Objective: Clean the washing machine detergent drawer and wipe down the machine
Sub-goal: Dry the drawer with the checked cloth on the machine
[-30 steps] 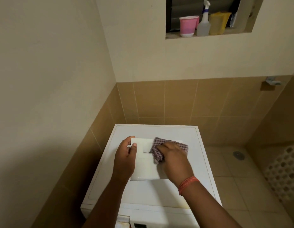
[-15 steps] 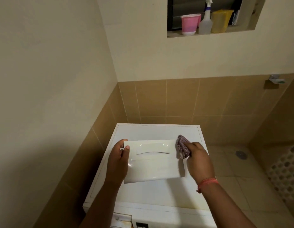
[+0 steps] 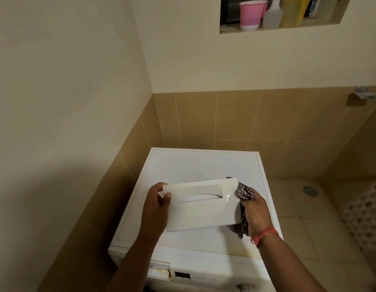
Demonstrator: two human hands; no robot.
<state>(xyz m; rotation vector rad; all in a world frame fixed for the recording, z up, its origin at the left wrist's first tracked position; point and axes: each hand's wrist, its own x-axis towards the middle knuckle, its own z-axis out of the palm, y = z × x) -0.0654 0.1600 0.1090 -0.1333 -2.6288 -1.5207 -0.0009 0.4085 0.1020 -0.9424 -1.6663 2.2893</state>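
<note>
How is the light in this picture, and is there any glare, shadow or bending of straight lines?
Head view: dim, warm light; a small glare spot on the detergent drawer near the right hand, which holds the cloth; a dark shadow on the left wall beside the washing machine; wide-angle lens bends the wall corner; left hand sharp enough.

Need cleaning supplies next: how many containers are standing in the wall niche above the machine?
3 visible: a pink cup at the left, a clear bottle in the middle, a yellow container to its right. The frame's top crops them, and something dark further right is unclear.
</note>
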